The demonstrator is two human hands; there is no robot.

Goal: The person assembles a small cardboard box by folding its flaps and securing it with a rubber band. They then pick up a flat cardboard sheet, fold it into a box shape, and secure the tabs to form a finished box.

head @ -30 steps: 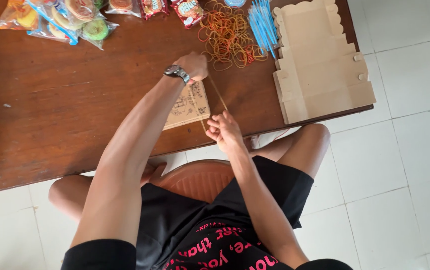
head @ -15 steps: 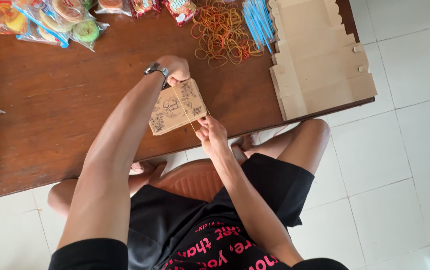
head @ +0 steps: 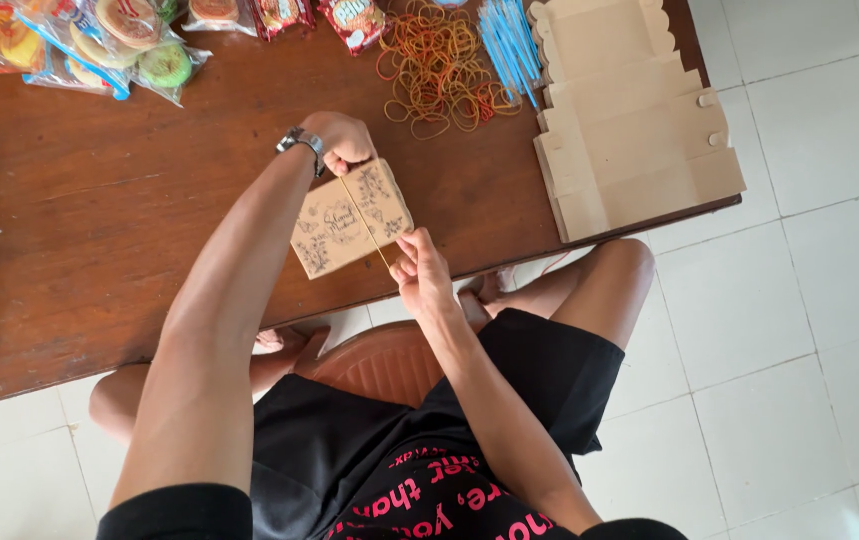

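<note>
A: Brown card, printed with dark floral drawings: a small flat box [head: 351, 219] is held just above the near edge of the wooden bench [head: 69, 250] by a seated person in black shorts, viewed from overhead.

B: And the hands?

A: The right hand [head: 421, 270], nearest the body, pinches one end of a thin rubber band [head: 362, 220] between narrowed fingers at the box's near edge. The left hand [head: 341, 140], wearing a wristwatch [head: 294, 142], is closed on the box's far edge, where the band's other end runs. The band lies stretched straight across the printed face.

B: How would that box handle?

A: Light and fairly stiff, by the look of it, though thin card would likely crush or bow under a tight band. The edges and corners seem the safest places to grip. The band looks springy and could slip from a pinch.

B: What lies beyond?

A: Further across the bench, a loose heap of rubber bands [head: 441, 68], a bundle of blue sticks [head: 507, 45], a stack of flat, unfolded card boxes [head: 629, 130] to the right, and bagged snacks [head: 99, 45] at the far left.
</note>
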